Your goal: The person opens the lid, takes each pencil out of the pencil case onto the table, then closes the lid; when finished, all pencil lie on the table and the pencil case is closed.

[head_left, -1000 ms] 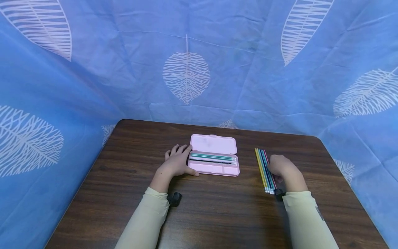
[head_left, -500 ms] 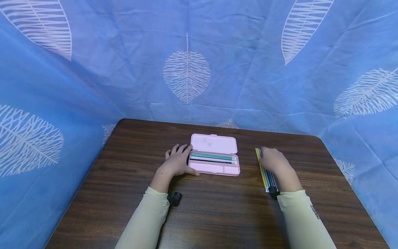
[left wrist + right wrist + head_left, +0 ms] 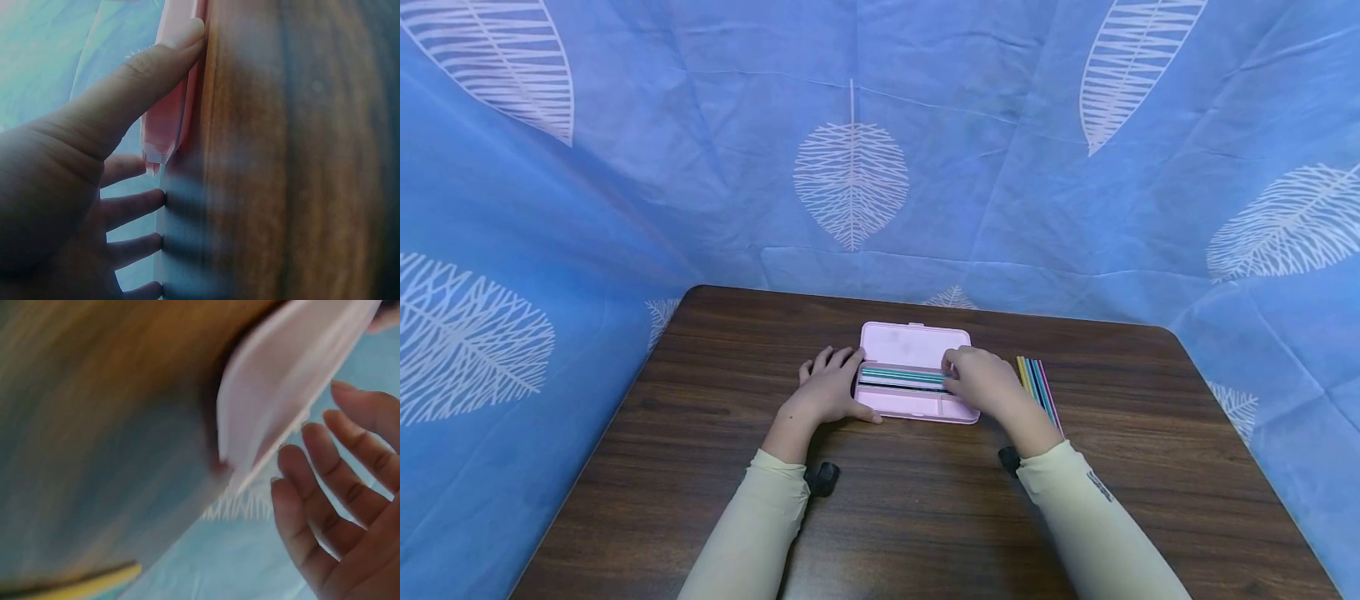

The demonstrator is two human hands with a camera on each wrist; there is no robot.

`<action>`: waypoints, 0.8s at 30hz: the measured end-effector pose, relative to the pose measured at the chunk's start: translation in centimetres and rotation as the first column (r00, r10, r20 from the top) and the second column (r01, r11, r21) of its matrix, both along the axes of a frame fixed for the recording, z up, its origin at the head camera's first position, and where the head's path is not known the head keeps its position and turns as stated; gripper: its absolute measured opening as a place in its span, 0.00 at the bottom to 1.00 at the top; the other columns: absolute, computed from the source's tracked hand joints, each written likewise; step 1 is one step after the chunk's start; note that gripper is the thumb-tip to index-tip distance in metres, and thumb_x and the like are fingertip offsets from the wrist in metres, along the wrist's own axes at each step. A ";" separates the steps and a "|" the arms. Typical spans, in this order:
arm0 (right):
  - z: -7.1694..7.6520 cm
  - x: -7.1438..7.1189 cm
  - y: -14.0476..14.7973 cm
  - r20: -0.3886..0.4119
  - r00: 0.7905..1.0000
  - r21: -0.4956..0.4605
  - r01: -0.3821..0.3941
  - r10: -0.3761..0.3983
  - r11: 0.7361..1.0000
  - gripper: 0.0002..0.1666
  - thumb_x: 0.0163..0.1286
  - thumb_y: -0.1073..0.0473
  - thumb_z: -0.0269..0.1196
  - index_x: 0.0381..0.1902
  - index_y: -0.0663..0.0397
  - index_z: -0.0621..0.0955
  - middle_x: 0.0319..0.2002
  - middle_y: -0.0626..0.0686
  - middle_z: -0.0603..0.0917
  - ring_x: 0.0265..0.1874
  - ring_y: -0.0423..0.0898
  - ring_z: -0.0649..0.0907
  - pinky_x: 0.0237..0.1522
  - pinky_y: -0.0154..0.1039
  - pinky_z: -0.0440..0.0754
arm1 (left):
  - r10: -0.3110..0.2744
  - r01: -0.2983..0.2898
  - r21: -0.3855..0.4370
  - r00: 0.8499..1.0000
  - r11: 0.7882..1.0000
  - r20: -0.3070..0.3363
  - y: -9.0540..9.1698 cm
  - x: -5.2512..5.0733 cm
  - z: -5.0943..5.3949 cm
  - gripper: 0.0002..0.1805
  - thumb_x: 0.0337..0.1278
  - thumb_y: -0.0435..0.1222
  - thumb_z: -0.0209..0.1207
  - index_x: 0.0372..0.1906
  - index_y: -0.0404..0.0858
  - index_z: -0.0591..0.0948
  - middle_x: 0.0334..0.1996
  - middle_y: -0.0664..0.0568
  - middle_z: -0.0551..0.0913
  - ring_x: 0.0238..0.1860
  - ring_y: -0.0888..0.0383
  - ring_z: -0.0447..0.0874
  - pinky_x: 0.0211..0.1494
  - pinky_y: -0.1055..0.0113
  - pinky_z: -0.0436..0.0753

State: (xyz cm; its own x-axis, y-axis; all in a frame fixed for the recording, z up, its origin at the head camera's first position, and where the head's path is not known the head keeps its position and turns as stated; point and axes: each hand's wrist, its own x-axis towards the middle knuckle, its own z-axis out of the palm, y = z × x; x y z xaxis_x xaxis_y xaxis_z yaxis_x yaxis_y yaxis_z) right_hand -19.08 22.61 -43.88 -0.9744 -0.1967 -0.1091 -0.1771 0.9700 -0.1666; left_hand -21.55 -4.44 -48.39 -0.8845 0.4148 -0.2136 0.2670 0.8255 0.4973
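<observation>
A pink pencil case (image 3: pixel 917 345) lies with its lid raised, teal and dark pencils (image 3: pixel 898 375) lengthwise in its rear compartment. Spread around the case's left end, my left hand (image 3: pixel 825 392) rests its thumb along the front side, as the left wrist view shows on the pink case wall (image 3: pixel 167 122). My right hand (image 3: pixel 985 379) is over the case's right end, covering the pencils' ends there. In the right wrist view its fingers (image 3: pixel 319 453) are loosely bent beside the pink case (image 3: pixel 269 387), with nothing visible between them.
To the right of the case, a row of yellow, teal, blue and pink pencils (image 3: pixel 1036 379) lies on the dark wooden table (image 3: pixel 910 508), its near part hidden by the right forearm. A blue cloth (image 3: pixel 700 167) with white leaf prints hangs behind the table.
My right hand has moved left from the row of pencils to the pencil case. The left hand and the case have stayed in place.
</observation>
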 end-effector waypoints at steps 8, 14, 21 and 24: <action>-1.4 -1.3 -2.1 0.040 0.994 -0.079 -0.101 0.105 0.992 0.06 0.72 0.55 0.72 0.37 0.49 0.86 0.27 0.47 0.79 0.28 0.43 0.75 0.34 0.39 0.72 | 0.004 -0.004 -0.002 1.000 1.000 0.007 0.0 -0.2 -0.3 0.68 0.45 0.63 0.80 0.88 0.48 0.56 0.86 0.45 0.59 0.88 0.36 0.45 0.85 0.29 0.49; -1.9 -1.9 -2.9 0.053 0.988 -0.086 -0.138 0.142 0.987 0.06 0.74 0.59 0.68 0.34 0.47 0.86 0.29 0.46 0.83 0.29 0.43 0.76 0.38 0.40 0.76 | 0.007 -0.007 -0.008 1.000 1.000 0.001 0.0 -0.1 -0.2 0.67 0.45 0.64 0.80 0.87 0.47 0.57 0.86 0.45 0.59 0.88 0.36 0.46 0.84 0.29 0.50; -1.9 -2.2 -3.6 0.070 0.987 -0.042 -0.142 0.145 0.989 0.11 0.75 0.60 0.67 0.30 0.47 0.85 0.29 0.46 0.84 0.29 0.43 0.77 0.38 0.41 0.77 | 0.003 -0.003 -0.008 1.000 1.000 -0.002 0.0 0.0 0.1 0.67 0.46 0.63 0.79 0.87 0.47 0.57 0.86 0.45 0.59 0.88 0.36 0.47 0.84 0.29 0.51; -1.8 -2.2 -3.8 0.075 0.985 -0.030 -0.154 0.156 0.988 0.11 0.76 0.60 0.67 0.29 0.47 0.84 0.28 0.46 0.83 0.28 0.43 0.77 0.37 0.40 0.76 | 0.003 -0.003 -0.009 1.000 1.000 -0.003 0.0 0.1 0.1 0.67 0.46 0.63 0.79 0.87 0.47 0.57 0.86 0.45 0.59 0.88 0.36 0.47 0.84 0.29 0.51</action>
State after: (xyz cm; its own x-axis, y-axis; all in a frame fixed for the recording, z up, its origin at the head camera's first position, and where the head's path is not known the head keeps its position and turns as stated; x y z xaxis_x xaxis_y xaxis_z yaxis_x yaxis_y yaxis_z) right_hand -21.29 18.80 -45.68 -0.9206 -0.3485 -0.1761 -0.3111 0.9272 -0.2085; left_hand -21.49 -4.47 -48.28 -0.8866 0.4099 -0.2144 0.2660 0.8309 0.4887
